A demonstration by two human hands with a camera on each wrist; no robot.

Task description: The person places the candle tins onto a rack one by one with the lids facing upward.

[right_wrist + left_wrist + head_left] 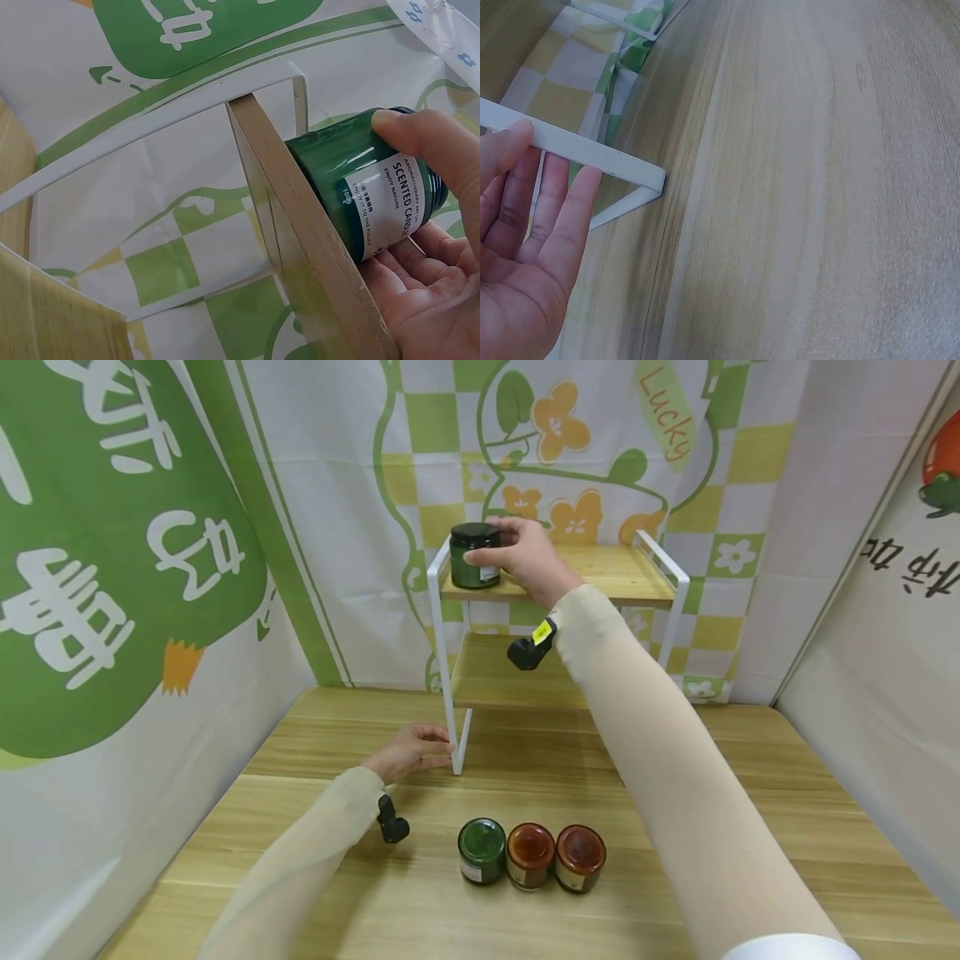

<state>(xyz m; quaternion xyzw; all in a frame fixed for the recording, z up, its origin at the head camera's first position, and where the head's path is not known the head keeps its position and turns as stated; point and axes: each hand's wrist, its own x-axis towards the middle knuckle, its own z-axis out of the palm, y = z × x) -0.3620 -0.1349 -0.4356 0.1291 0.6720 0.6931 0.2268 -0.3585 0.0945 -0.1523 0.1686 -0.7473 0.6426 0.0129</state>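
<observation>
A green scented candle jar [474,560] with a dark lid stands at the left end of the rack's top shelf [600,568]. My right hand [528,556] grips it, thumb at the front and fingers around the far side. The jar's white label [386,202] faces the right wrist camera, and its base meets the shelf board. Low at the left, my left hand [412,752] holds the white front leg [447,693] of the rack near its foot. The left wrist view shows thumb and fingertips [585,184] on that white bar.
On the table before the rack sit a green jar [482,850] and two reddish-brown jars, one in the middle [531,856] and one at right [580,858], close together in a row. A lower wooden shelf [510,668] spans the rack. Printed cloth [435,427] hangs behind.
</observation>
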